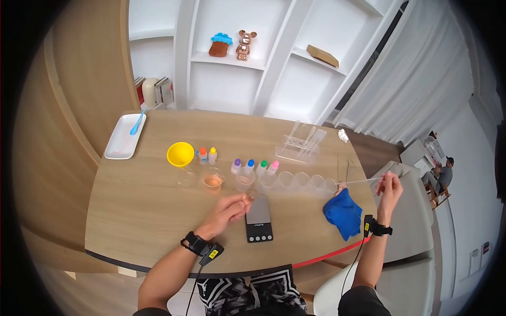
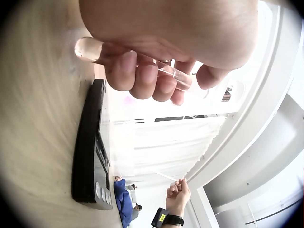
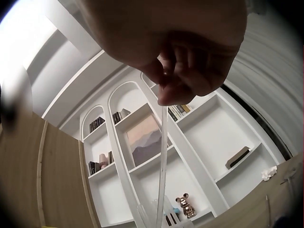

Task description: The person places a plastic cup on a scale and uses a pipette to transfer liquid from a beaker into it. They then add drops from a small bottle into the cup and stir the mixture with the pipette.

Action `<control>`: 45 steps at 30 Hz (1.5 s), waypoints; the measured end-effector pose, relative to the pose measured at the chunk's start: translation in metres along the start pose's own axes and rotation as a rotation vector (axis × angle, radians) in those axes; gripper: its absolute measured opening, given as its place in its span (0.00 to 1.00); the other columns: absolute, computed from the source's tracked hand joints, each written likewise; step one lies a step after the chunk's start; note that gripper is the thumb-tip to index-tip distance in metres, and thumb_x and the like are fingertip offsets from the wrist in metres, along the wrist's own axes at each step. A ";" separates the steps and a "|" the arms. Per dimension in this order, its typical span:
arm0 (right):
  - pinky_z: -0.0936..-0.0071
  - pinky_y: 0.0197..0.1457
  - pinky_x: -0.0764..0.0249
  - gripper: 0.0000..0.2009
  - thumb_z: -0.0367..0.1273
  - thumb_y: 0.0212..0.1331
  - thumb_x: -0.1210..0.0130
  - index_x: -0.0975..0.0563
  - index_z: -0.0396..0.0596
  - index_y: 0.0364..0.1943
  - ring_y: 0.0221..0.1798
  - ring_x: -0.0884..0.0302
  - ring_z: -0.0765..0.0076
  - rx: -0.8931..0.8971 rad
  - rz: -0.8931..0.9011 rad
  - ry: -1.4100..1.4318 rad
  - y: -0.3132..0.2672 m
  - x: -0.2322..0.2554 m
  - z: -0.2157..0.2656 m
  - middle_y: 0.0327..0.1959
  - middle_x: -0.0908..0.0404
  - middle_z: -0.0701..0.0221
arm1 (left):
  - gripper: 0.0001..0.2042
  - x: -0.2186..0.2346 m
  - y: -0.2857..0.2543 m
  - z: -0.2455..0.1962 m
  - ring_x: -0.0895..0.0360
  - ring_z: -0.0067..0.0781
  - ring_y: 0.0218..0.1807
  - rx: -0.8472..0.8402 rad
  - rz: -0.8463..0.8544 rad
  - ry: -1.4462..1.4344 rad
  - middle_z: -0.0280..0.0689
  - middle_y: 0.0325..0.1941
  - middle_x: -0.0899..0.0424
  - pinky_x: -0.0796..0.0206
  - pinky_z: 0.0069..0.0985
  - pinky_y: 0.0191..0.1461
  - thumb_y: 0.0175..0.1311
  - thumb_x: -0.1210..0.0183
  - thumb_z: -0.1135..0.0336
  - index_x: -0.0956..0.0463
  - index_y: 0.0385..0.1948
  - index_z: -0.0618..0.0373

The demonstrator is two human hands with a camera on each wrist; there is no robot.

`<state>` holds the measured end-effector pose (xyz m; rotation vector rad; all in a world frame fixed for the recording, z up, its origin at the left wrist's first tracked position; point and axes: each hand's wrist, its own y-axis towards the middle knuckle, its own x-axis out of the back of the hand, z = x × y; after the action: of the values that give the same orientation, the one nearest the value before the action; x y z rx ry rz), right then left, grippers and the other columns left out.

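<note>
My left hand point(image 1: 227, 215) is curled round a clear glass tube point(image 2: 89, 49) and holds it just left of the black scale point(image 1: 259, 231). In the left wrist view, the tube's rounded end sticks out past the fingers. My right hand point(image 1: 389, 190), raised at the table's right side above the blue cloth point(image 1: 343, 213), pinches one end of a thin clear rod point(image 3: 163, 161). The rod points left toward a row of clear cups point(image 1: 301, 180).
A test tube rack point(image 1: 298, 149) stands at the back right. Small capped bottles point(image 1: 212, 155), a yellow cup point(image 1: 180, 154) and a cup of orange liquid point(image 1: 213, 181) are left of centre; a white tray point(image 1: 122, 147) lies far left. Someone sits point(image 1: 444, 175) in the right background.
</note>
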<state>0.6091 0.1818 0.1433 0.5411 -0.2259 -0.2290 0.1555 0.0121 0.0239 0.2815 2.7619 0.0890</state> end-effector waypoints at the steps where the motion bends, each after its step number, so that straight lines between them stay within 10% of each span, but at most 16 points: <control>1: 0.82 0.22 0.41 0.14 0.38 0.78 0.45 0.20 0.43 0.36 0.19 0.28 0.82 -0.017 0.028 -0.023 -0.002 -0.005 -0.004 0.25 0.22 0.75 | 0.10 0.000 0.000 0.000 0.42 0.11 0.30 -0.010 0.012 -0.003 0.23 0.33 0.33 0.51 0.15 0.31 0.77 0.49 0.61 0.27 0.42 0.57; 22: 0.80 0.29 0.31 0.15 0.42 0.77 0.44 0.20 0.41 0.45 0.29 0.18 0.77 -0.234 0.353 -0.240 -0.014 -0.024 -0.021 0.36 0.15 0.70 | 0.11 0.003 0.001 0.004 0.44 0.11 0.27 -0.067 0.110 0.008 0.23 0.28 0.35 0.52 0.17 0.30 0.78 0.49 0.61 0.31 0.32 0.54; 29: 0.72 0.50 0.27 0.14 0.37 0.73 0.41 0.19 0.37 0.47 0.43 0.23 0.71 0.221 0.093 -0.558 -0.013 -0.045 0.030 0.42 0.15 0.67 | 0.12 0.002 0.002 0.005 0.44 0.12 0.26 -0.065 0.089 0.013 0.24 0.29 0.36 0.55 0.17 0.29 0.76 0.48 0.58 0.32 0.33 0.53; 36: 0.52 0.66 0.29 0.21 0.33 0.59 0.31 0.20 0.42 0.56 0.63 0.24 0.42 0.543 0.815 -0.568 -0.073 -0.152 0.068 0.58 0.19 0.54 | 0.05 0.005 0.001 0.004 0.44 0.11 0.27 -0.021 0.054 -0.044 0.23 0.29 0.35 0.52 0.16 0.31 0.73 0.48 0.66 0.31 0.36 0.54; 45: 0.53 0.69 0.34 0.32 0.32 0.56 0.29 0.27 0.41 0.67 0.68 0.27 0.45 0.636 0.875 -0.589 -0.109 -0.224 0.042 0.65 0.23 0.56 | 0.05 0.003 0.001 -0.001 0.43 0.11 0.28 -0.051 0.042 -0.084 0.22 0.32 0.35 0.52 0.17 0.32 0.74 0.48 0.65 0.29 0.41 0.55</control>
<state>0.3684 0.1320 0.0870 0.9404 -1.1004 0.5719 0.1531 0.0135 0.0236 0.3221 2.6664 0.1549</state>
